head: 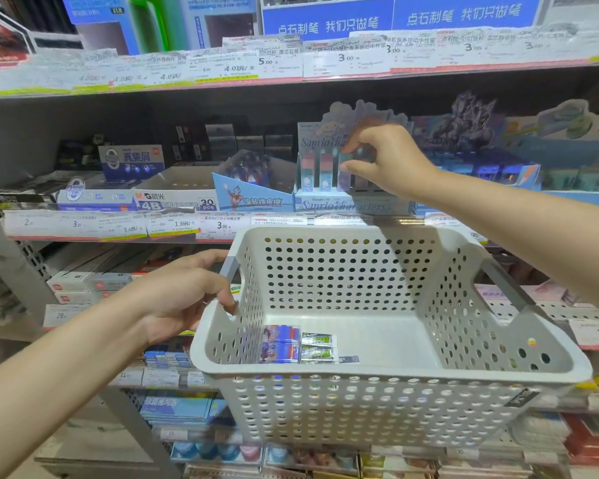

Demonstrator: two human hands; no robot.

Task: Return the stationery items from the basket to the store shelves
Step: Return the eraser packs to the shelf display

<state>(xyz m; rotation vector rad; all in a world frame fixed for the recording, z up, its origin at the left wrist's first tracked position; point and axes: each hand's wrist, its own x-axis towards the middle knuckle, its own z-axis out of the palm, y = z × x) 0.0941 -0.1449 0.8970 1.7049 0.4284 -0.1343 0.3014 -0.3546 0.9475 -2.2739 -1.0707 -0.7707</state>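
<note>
Up in the centre-right of the frame, the right hand [388,160] reaches into the Sanrio display box [351,202] on the middle shelf [118,233], its thumb and forefinger pinching a small teal-and-pink eraser pack [346,167] at top and bottom. The pack stands upright in the box's row, just beside two similar packs [317,171] to its left.

At lower left, the left hand [184,295] grips the grey handle [229,267] on the left side of the white perforated basket [377,406], fingers curled round the rim. The basket fills the lower centre of the frame, held in front of the shelves, slightly tilted.

On the basket floor, in its near-left corner, lie two blue-and-red cartoon eraser packs [280,344] and, touching them on the right, some small green-and-white packs [317,347]; how many of these there are is hard to tell.

Left of the Sanrio box on the same shelf stand a blue cartoon display box [253,198] and a 4B eraser box [177,200]. Price labels [187,224] line the shelf edge.
</note>
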